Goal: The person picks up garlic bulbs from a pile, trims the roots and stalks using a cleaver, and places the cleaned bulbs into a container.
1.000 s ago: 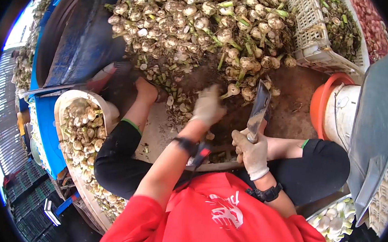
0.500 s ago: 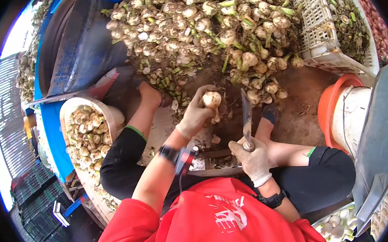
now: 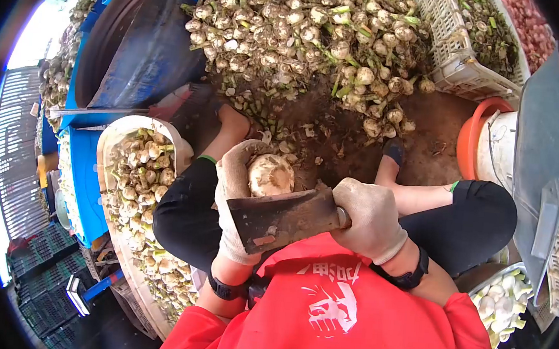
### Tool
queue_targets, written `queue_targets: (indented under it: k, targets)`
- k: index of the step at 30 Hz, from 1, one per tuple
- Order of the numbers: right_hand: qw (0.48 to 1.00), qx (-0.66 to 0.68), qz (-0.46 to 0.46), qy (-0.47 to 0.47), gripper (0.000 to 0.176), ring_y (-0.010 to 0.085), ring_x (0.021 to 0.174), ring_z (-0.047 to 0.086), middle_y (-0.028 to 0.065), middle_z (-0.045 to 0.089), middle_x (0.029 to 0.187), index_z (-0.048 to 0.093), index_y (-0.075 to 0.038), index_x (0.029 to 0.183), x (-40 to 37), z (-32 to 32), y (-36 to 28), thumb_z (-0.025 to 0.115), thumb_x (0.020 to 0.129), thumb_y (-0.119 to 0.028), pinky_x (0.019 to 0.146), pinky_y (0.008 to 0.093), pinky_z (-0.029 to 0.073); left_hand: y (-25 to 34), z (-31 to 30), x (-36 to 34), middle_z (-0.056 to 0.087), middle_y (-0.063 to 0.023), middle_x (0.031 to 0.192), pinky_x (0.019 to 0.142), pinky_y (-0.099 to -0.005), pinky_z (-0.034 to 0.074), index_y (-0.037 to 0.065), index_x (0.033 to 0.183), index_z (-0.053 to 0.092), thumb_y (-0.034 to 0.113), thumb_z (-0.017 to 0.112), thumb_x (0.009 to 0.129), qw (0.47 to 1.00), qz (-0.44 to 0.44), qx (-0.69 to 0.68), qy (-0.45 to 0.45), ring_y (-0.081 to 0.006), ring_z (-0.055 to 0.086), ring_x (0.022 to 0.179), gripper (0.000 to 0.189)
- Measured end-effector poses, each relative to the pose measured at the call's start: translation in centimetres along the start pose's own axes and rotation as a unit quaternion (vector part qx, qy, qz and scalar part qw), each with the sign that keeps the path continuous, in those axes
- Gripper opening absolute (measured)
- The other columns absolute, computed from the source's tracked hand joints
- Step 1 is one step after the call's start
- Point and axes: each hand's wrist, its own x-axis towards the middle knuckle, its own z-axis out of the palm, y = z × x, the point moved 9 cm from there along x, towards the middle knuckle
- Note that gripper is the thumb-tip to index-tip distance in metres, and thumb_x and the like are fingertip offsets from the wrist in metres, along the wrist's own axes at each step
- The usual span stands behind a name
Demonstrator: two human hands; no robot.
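Close in front of my chest, my gloved left hand (image 3: pixel 232 178) is wrapped round a large pale garlic bulb (image 3: pixel 272 174) with soil-brown skin. My gloved right hand (image 3: pixel 370 220) grips the handle of a cleaver (image 3: pixel 283 221), its broad, dark, stained blade pointing left. The blade lies across the lower edge of the bulb in this view and covers part of my left palm. Beyond both hands, a big heap of dirty garlic bulbs (image 3: pixel 289 39) with green stems spreads over the floor.
A long pale tub (image 3: pixel 109 146) of trimmed bulbs stands at my left, near a dark blue barrel (image 3: pixel 155 49). On the right are a white plastic crate (image 3: pixel 447 40), an orange basin (image 3: pixel 470 139), a grey metal panel (image 3: pixel 540 147) and a container of cleaned white bulbs (image 3: pixel 501 300).
Both hands have come in toward my chest. The left brought the bulb nearer; the cleaver swung from pointing away to lying sideways across the bulb's near side.
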Motion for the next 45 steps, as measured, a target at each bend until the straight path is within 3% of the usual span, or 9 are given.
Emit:
queue_targets:
  k: [9,12,16,24,27,32,36,41,45]
  targets:
    - [0.948,-0.062,0.313,0.005,0.018,0.0377,0.065,0.062,0.021,0.063,0.072,0.065,-0.002,0.076,-6.3,0.8,12.8,0.064,0.082,-0.019,0.058,0.0442,0.048,3.5,-3.4,-3.9,0.06,-0.0144,0.101,0.082,-0.0382,0.052,0.002,0.114,0.053,0.011,0.086,0.062,0.994,0.06,0.027,0.088,-0.0294,0.062,0.09,0.062]
    - [0.966,0.038,0.24,0.085,0.027,0.0332,0.058,0.057,0.0191,0.057,0.064,0.063,0.001,0.077,-6.2,1.0,8.5,0.073,0.079,-0.024,0.056,0.0389,0.044,2.0,-2.6,-2.3,0.061,-0.0097,0.105,0.089,-0.0413,0.044,0.005,0.116,0.057,0.019,0.088,0.067,0.975,0.083,0.2,0.043,-0.032,0.054,0.101,0.059]
    - [0.967,0.062,0.245,0.019,0.026,0.0324,0.057,0.055,0.0181,0.053,0.062,0.06,0.0,0.074,-7.3,2.5,8.9,0.073,0.079,-0.022,0.053,0.0382,0.042,-4.3,-1.4,-3.9,0.058,-0.0075,0.11,0.086,-0.0339,0.055,0.006,0.122,0.05,-0.011,0.072,0.073,0.893,-0.19,-0.404,0.062,-0.0184,0.062,0.096,0.057]
    - [0.984,0.169,-0.004,0.047,0.024,0.0299,0.055,0.055,0.0161,0.053,0.061,0.06,-0.001,0.07,-0.4,0.8,0.1,0.073,0.079,-0.02,0.052,0.037,0.043,-1.8,0.5,-4.8,0.057,-0.0063,0.106,0.091,-0.0318,0.051,0.005,0.112,0.048,-0.012,0.064,0.066,0.87,-0.242,-0.428,0.043,-0.0176,0.061,0.096,0.052]
    - [0.961,0.108,0.233,-0.108,0.028,0.0238,0.049,0.051,0.0141,0.051,0.056,0.058,-0.002,0.066,-5.4,6.1,11.0,0.072,0.079,-0.023,0.051,0.0358,0.043,-1.1,-1.8,-4.2,0.058,-0.0065,0.106,0.089,-0.0295,0.051,0.006,0.113,0.048,-0.01,0.066,0.066,0.898,-0.16,-0.405,0.064,-0.0169,0.061,0.094,0.052]
    - [0.945,0.164,0.273,-0.076,0.032,0.0164,0.049,0.045,0.0094,0.049,0.053,0.057,-0.001,0.065,-7.7,4.0,10.5,0.072,0.08,-0.025,0.05,0.0346,0.04,-3.6,-18.6,-7.0,0.064,-0.0078,0.1,0.079,-0.0303,0.053,0.002,0.116,0.056,-0.002,0.078,0.07,0.938,-0.046,0.17,0.297,-0.0172,0.063,0.086,0.051]
    - [0.914,0.21,0.346,-0.009,0.033,0.0122,0.054,0.047,0.0051,0.052,0.056,0.057,-0.002,0.067,-8.1,4.5,13.5,0.073,0.083,-0.026,0.053,0.0317,0.04,0.8,-28.0,-9.2,0.069,-0.0135,0.106,0.08,-0.0377,0.055,0.003,0.109,0.067,0.019,0.083,0.074,0.638,-0.081,0.693,0.326,-0.03,0.066,0.096,0.041]
    - [0.915,0.237,0.327,0.007,0.035,0.0137,0.054,0.049,0.0079,0.052,0.057,0.058,0.0,0.07,-5.5,5.2,11.6,0.073,0.084,-0.029,0.053,0.0331,0.041,-2.8,-16.9,-3.8,0.066,-0.0117,0.111,0.095,-0.0355,0.049,0.001,0.12,0.062,-0.004,0.069,0.082,0.869,0.006,0.425,0.254,-0.0232,0.063,0.104,0.04]
    - [0.911,0.242,0.328,0.06,0.033,0.0146,0.053,0.044,0.0095,0.048,0.056,0.057,0.0,0.07,-5.2,3.9,12.1,0.072,0.085,-0.025,0.053,0.0338,0.039,-7.1,6.4,5.4,0.059,-0.0138,0.126,0.097,-0.0339,0.047,0.005,0.134,0.052,-0.002,0.073,0.071,0.977,-0.037,0.185,-0.094,-0.0249,0.058,0.116,0.067]
